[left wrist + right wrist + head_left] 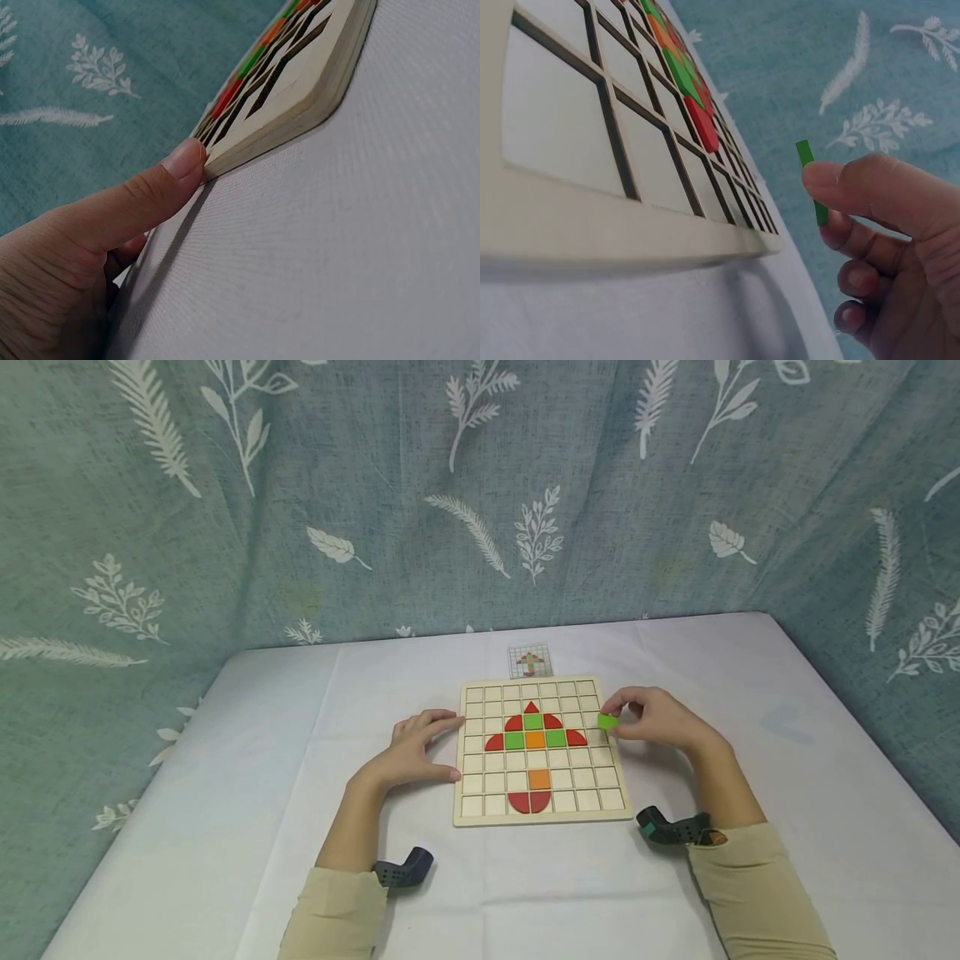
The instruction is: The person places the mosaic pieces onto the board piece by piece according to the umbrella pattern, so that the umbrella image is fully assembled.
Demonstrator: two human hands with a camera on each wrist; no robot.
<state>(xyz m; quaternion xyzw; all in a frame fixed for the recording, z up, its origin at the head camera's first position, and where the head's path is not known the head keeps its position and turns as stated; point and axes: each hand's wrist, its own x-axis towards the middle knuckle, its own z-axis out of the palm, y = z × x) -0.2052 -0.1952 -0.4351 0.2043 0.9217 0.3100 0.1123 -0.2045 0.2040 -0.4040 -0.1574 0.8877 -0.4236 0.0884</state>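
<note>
A wooden grid board (pixel 543 817) lies flat on the table, with red, green and orange tiles set in some of its cells. Among them are a red triangle (pixel 531 707), an orange square (pixel 539 779) and two red quarter-round tiles at the bottom row. The left hand (pixel 412 752) touches the board's left edge with its thumb and fingertips, fingers spread and loosely bent. Just off the board's right edge, the right hand (pixel 656 718) pinches a green square tile (pixel 805 153) between thumb and fingers, raised above the table.
Behind the board lies a small pattern card (pixel 529 661) showing a grid with a similar coloured figure. A white cloth (pixel 300 827) covers the table. A leaf-patterned curtain (pixel 390 543) hangs at the back and sides. Dark wrist-worn devices (pixel 405 868) sit on both forearms.
</note>
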